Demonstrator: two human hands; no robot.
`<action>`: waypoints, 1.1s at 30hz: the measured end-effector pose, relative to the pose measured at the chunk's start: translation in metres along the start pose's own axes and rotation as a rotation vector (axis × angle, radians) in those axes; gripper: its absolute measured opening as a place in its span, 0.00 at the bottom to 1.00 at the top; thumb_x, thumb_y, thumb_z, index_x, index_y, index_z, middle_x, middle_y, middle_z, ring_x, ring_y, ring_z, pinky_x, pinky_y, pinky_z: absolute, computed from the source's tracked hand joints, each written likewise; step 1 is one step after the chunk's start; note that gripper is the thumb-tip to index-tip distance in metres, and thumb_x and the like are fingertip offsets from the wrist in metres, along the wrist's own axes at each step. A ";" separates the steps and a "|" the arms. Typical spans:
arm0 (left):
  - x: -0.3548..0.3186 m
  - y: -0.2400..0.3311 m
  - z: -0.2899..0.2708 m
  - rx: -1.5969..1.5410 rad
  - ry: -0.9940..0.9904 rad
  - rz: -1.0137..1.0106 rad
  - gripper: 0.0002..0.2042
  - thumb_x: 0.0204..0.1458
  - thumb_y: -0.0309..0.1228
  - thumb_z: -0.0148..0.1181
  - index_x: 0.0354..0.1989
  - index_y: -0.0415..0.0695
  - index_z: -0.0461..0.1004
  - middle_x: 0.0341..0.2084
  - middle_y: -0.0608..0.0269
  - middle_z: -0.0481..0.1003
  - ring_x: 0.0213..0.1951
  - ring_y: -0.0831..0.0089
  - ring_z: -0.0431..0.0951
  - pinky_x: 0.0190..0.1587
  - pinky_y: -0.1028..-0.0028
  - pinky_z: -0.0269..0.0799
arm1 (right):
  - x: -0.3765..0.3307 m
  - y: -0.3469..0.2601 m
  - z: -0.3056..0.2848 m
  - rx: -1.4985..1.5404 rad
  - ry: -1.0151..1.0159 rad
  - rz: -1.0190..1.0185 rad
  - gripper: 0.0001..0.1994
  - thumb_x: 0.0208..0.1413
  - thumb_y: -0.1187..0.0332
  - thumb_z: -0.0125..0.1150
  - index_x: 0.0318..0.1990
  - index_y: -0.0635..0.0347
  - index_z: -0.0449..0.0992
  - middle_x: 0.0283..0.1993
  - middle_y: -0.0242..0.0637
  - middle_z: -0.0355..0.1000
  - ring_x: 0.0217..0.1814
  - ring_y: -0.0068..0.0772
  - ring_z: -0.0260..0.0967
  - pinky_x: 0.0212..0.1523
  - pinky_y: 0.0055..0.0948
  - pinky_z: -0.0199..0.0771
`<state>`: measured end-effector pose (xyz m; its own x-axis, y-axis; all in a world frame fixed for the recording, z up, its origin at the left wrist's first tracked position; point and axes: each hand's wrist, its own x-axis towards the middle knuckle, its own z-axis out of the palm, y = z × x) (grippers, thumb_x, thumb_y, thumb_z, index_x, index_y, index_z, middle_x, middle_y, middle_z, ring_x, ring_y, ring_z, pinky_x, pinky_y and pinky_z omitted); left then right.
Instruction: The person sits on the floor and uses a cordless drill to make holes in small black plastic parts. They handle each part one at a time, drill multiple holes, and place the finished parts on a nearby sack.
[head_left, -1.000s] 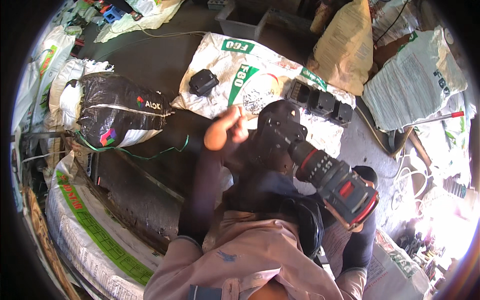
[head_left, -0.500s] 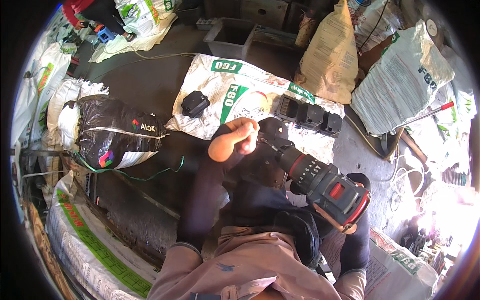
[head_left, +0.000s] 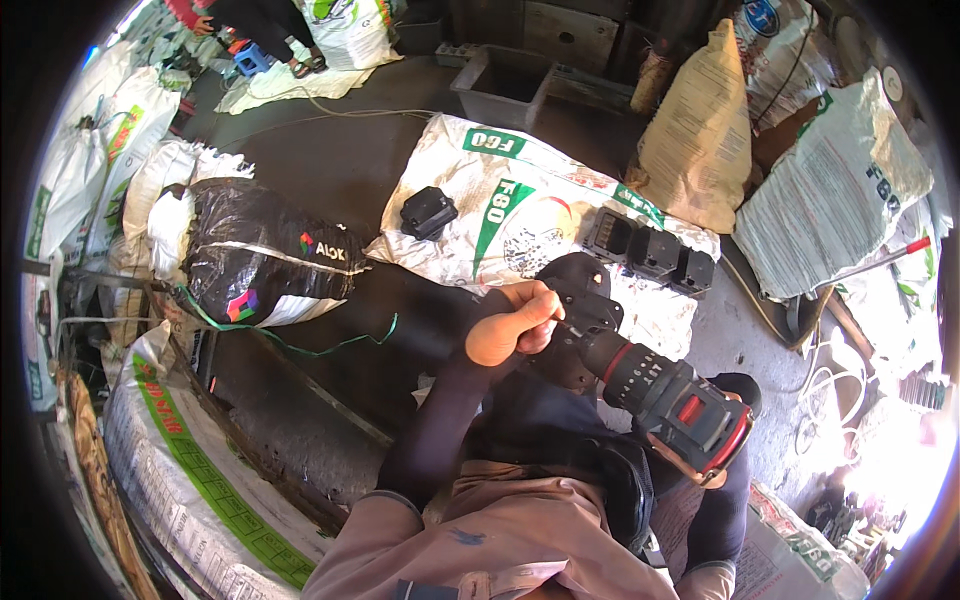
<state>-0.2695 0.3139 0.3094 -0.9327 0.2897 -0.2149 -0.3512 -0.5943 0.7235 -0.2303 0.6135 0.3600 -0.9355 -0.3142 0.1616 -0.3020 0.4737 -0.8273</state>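
A dark cordless drill (head_left: 680, 405) with a red band and red accents points up and left in front of me. My right hand (head_left: 716, 478) is wrapped round it from below, mostly hidden by its body. My left hand (head_left: 510, 328) is closed in a pinch at the front end of the drill's bit; what lies between the fingertips is too small to make out. Close behind the bit is a black plastic housing (head_left: 590, 309) with small holes, partly hidden by the hand and drill.
A flattened white sack (head_left: 455, 165) on the floor bears a black box (head_left: 428, 213) and a row of black boxes (head_left: 654, 252). Behind stands a grey bin (head_left: 502, 108). Filled sacks flank both sides, including a black bag (head_left: 260, 255). A person (head_left: 262, 30) is at the far left.
The view has shifted, so the surroundings sit further right. My left hand and the drill have come slightly nearer to me, with the left fingers still pinched at the bit.
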 end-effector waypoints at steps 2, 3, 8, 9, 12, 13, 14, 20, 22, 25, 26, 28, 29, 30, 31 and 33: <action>0.000 -0.002 0.001 -0.006 0.005 0.021 0.12 0.62 0.36 0.55 0.31 0.40 0.72 0.16 0.72 0.63 0.16 0.84 0.56 0.20 0.80 0.51 | -0.004 0.011 -0.006 0.231 -0.092 0.001 0.24 0.42 0.57 0.62 0.47 0.63 0.73 0.43 0.41 0.73 0.41 0.37 0.74 0.44 0.35 0.77; -0.001 -0.004 0.002 -0.018 0.017 0.019 0.12 0.63 0.36 0.54 0.30 0.40 0.72 0.16 0.71 0.63 0.16 0.84 0.56 0.19 0.79 0.50 | -0.005 0.015 -0.014 0.123 -0.290 0.005 0.22 0.53 0.60 0.56 0.55 0.57 0.69 0.53 0.42 0.69 0.51 0.39 0.71 0.51 0.41 0.76; -0.003 -0.008 0.000 -0.030 0.011 -0.003 0.14 0.62 0.38 0.55 0.29 0.40 0.71 0.16 0.71 0.64 0.14 0.84 0.56 0.18 0.80 0.50 | -0.007 0.016 -0.031 0.375 -0.448 0.373 0.23 0.56 0.64 0.59 0.60 0.52 0.67 0.59 0.42 0.69 0.58 0.41 0.70 0.59 0.45 0.73; -0.003 -0.008 0.000 -0.028 0.003 -0.005 0.15 0.62 0.39 0.55 0.29 0.40 0.71 0.16 0.71 0.64 0.14 0.84 0.56 0.18 0.80 0.50 | -0.005 0.011 -0.031 0.318 -0.451 0.373 0.24 0.53 0.64 0.63 0.59 0.53 0.69 0.57 0.41 0.70 0.57 0.40 0.71 0.58 0.43 0.73; -0.004 -0.009 0.002 -0.073 0.069 -0.063 0.16 0.62 0.41 0.55 0.29 0.40 0.71 0.16 0.70 0.65 0.14 0.84 0.57 0.18 0.80 0.50 | 0.005 -0.007 -0.025 -0.089 -0.391 0.240 0.26 0.43 0.65 0.72 0.53 0.55 0.73 0.51 0.38 0.74 0.53 0.38 0.74 0.56 0.38 0.73; -0.004 -0.011 0.003 -0.074 0.083 -0.034 0.16 0.62 0.41 0.55 0.29 0.40 0.71 0.16 0.70 0.65 0.14 0.84 0.57 0.18 0.80 0.50 | 0.009 -0.012 -0.024 -0.183 -0.369 0.174 0.27 0.40 0.65 0.75 0.51 0.56 0.75 0.49 0.37 0.75 0.51 0.38 0.75 0.54 0.37 0.73; -0.003 -0.012 0.005 -0.080 0.104 -0.013 0.17 0.62 0.42 0.55 0.30 0.40 0.71 0.16 0.70 0.65 0.14 0.84 0.58 0.18 0.80 0.50 | 0.013 -0.016 -0.022 -0.193 -0.329 0.103 0.26 0.38 0.65 0.76 0.49 0.56 0.76 0.46 0.37 0.76 0.49 0.37 0.76 0.51 0.35 0.75; -0.002 -0.017 0.007 -0.078 0.165 -0.039 0.19 0.64 0.46 0.49 0.33 0.41 0.70 0.16 0.69 0.62 0.15 0.82 0.55 0.19 0.79 0.51 | 0.024 -0.022 -0.019 0.039 -0.301 0.022 0.36 0.32 0.53 0.67 0.48 0.74 0.74 0.38 0.45 0.77 0.35 0.38 0.78 0.39 0.30 0.77; -0.004 -0.017 0.006 -0.041 0.198 -0.034 0.19 0.64 0.46 0.49 0.32 0.41 0.70 0.15 0.69 0.62 0.15 0.82 0.55 0.19 0.79 0.51 | 0.025 -0.021 -0.020 0.055 -0.335 0.021 0.37 0.31 0.52 0.67 0.48 0.75 0.73 0.39 0.47 0.77 0.36 0.40 0.79 0.39 0.30 0.77; -0.003 -0.014 -0.001 -0.011 0.139 -0.071 0.19 0.62 0.48 0.52 0.30 0.43 0.70 0.18 0.70 0.66 0.17 0.84 0.61 0.20 0.81 0.54 | 0.028 -0.022 -0.022 0.054 -0.385 0.008 0.38 0.31 0.53 0.67 0.50 0.76 0.72 0.41 0.50 0.77 0.37 0.41 0.79 0.40 0.32 0.77; -0.004 -0.012 -0.003 0.028 0.144 -0.105 0.19 0.61 0.48 0.54 0.29 0.44 0.71 0.19 0.71 0.68 0.18 0.85 0.64 0.20 0.82 0.55 | 0.030 -0.023 -0.023 0.048 -0.403 0.005 0.38 0.32 0.54 0.67 0.51 0.75 0.72 0.42 0.51 0.77 0.37 0.41 0.79 0.40 0.32 0.77; -0.005 -0.010 -0.006 0.150 0.161 -0.094 0.19 0.61 0.48 0.55 0.26 0.44 0.71 0.19 0.71 0.70 0.18 0.85 0.64 0.20 0.82 0.54 | 0.035 -0.027 -0.025 0.034 -0.439 -0.001 0.37 0.34 0.57 0.68 0.52 0.74 0.72 0.43 0.51 0.77 0.39 0.40 0.79 0.41 0.32 0.77; -0.006 -0.008 -0.008 0.168 0.143 -0.094 0.20 0.60 0.47 0.56 0.25 0.44 0.71 0.18 0.70 0.70 0.18 0.85 0.63 0.20 0.82 0.54 | 0.037 -0.029 -0.025 0.029 -0.451 -0.033 0.36 0.34 0.57 0.68 0.52 0.74 0.72 0.43 0.51 0.77 0.39 0.40 0.79 0.41 0.32 0.77; -0.006 -0.006 -0.010 0.184 0.127 -0.095 0.20 0.60 0.47 0.56 0.24 0.44 0.71 0.18 0.70 0.70 0.18 0.86 0.63 0.20 0.82 0.53 | 0.040 -0.031 -0.025 0.024 -0.465 -0.064 0.36 0.34 0.58 0.69 0.52 0.74 0.72 0.43 0.51 0.77 0.40 0.40 0.79 0.41 0.32 0.77; -0.007 -0.003 -0.012 0.214 0.074 -0.102 0.20 0.60 0.47 0.56 0.24 0.44 0.71 0.18 0.70 0.70 0.18 0.86 0.63 0.20 0.82 0.53 | 0.041 -0.034 -0.025 0.055 -0.449 -0.083 0.35 0.35 0.58 0.69 0.52 0.73 0.72 0.43 0.51 0.77 0.40 0.40 0.79 0.41 0.32 0.77; -0.008 0.000 -0.016 0.272 -0.019 -0.109 0.20 0.60 0.46 0.57 0.23 0.43 0.71 0.16 0.70 0.69 0.17 0.86 0.61 0.19 0.81 0.52 | 0.042 -0.039 -0.024 0.097 -0.424 -0.090 0.33 0.36 0.60 0.69 0.51 0.72 0.73 0.42 0.49 0.77 0.40 0.38 0.78 0.41 0.31 0.77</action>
<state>-0.2632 0.2996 0.3007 -0.8879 0.3566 -0.2908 -0.4125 -0.3367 0.8465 -0.2622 0.6020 0.4121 -0.7422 -0.6699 0.0175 -0.3413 0.3554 -0.8701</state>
